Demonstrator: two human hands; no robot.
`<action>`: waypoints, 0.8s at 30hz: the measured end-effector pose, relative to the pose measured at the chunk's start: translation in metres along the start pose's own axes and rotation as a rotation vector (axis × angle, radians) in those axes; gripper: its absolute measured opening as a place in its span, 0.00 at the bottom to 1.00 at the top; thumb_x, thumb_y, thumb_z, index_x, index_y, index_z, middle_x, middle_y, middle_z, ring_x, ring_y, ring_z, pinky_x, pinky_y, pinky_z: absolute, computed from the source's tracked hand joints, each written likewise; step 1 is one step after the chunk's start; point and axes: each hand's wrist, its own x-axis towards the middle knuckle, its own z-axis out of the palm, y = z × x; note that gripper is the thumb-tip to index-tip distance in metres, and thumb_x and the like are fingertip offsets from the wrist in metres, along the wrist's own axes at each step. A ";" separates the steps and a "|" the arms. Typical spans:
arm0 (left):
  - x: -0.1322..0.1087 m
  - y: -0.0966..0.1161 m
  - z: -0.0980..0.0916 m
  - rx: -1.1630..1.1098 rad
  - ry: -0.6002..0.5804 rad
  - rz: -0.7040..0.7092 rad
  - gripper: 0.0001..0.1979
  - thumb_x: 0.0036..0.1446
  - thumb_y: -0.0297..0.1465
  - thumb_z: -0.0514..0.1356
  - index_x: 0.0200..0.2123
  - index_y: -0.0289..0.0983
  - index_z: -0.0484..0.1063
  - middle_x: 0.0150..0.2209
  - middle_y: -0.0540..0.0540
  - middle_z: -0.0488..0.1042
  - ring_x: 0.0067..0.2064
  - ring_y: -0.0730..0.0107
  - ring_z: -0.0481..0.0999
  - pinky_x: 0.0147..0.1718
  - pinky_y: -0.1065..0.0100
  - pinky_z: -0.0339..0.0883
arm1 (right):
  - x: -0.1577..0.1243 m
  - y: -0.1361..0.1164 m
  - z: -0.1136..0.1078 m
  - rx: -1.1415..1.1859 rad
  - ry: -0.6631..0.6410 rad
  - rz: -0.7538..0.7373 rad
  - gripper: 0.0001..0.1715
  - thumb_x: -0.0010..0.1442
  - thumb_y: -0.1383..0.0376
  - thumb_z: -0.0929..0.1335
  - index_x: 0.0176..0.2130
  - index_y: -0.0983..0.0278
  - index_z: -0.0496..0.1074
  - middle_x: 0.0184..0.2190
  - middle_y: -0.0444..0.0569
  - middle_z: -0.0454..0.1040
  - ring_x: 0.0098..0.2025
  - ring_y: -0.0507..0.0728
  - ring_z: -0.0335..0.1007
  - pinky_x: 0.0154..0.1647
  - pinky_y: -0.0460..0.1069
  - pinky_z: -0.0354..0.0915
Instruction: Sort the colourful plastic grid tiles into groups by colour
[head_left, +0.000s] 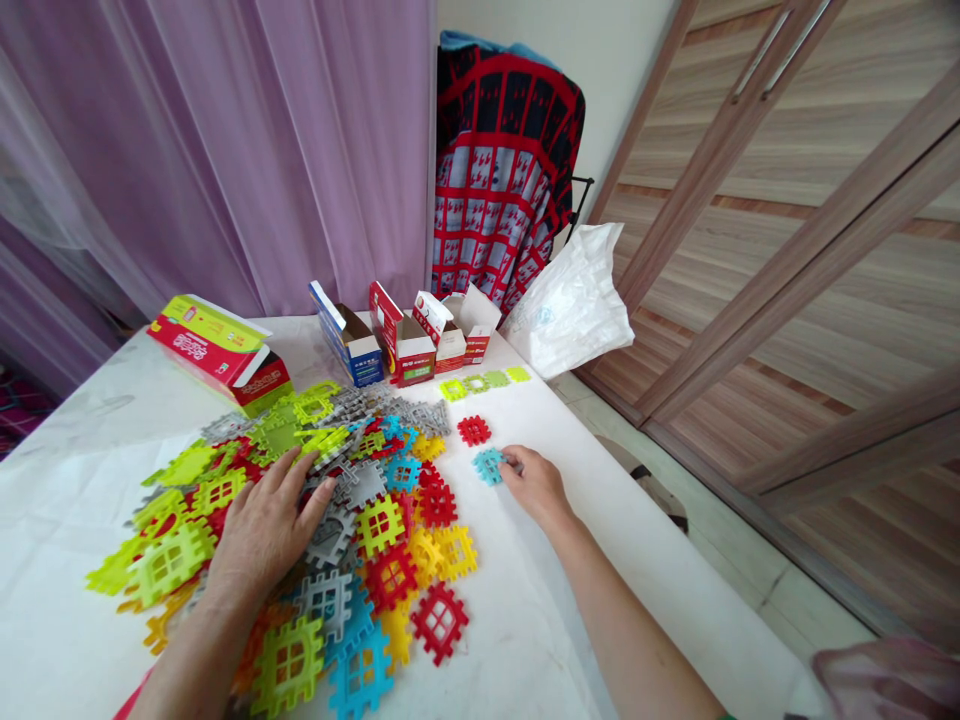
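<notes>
A big heap of flat plastic building tiles in lime, grey, red, blue and yellow spreads over the left and middle of the table; among them is a red window tile (440, 622) at the near edge. My left hand (274, 515) rests on the heap, fingers stretched out over lime and grey pieces. To the right, my right hand (536, 482) pinches the edge of a light blue tile (488, 466) at the tabletop. Just beyond it lies a single red tile (474, 431). Farther back, a row of several lime tiles (476, 383) lies flat.
Open cardboard boxes stand along the back: a blue box (365, 358), a red box (414, 358) and white-and-red ones (451, 348). A red and lime box (225, 360) lies at the back left. A white plastic bag (574, 305) hangs at the table's right edge, near wooden cabinets (757, 230).
</notes>
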 end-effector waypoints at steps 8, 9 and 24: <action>0.000 -0.001 0.002 -0.013 0.017 -0.006 0.29 0.63 0.45 0.45 0.59 0.34 0.65 0.60 0.35 0.66 0.58 0.46 0.68 0.54 0.46 0.63 | -0.001 -0.008 0.003 -0.018 -0.005 0.003 0.11 0.56 0.64 0.66 0.40 0.59 0.75 0.35 0.44 0.78 0.34 0.54 0.73 0.37 0.47 0.63; 0.000 -0.001 0.002 -0.017 0.019 -0.004 0.29 0.63 0.45 0.45 0.59 0.35 0.65 0.60 0.35 0.66 0.58 0.46 0.68 0.54 0.45 0.63 | -0.002 -0.008 0.004 -0.016 -0.007 0.002 0.12 0.56 0.65 0.66 0.40 0.59 0.75 0.35 0.44 0.78 0.35 0.55 0.73 0.37 0.47 0.63; 0.000 0.002 -0.003 0.009 -0.009 0.005 0.29 0.64 0.44 0.44 0.59 0.32 0.64 0.61 0.33 0.65 0.59 0.47 0.68 0.54 0.47 0.62 | -0.010 -0.026 0.008 -0.005 -0.041 -0.056 0.11 0.56 0.65 0.66 0.40 0.59 0.75 0.35 0.44 0.78 0.32 0.53 0.72 0.37 0.46 0.63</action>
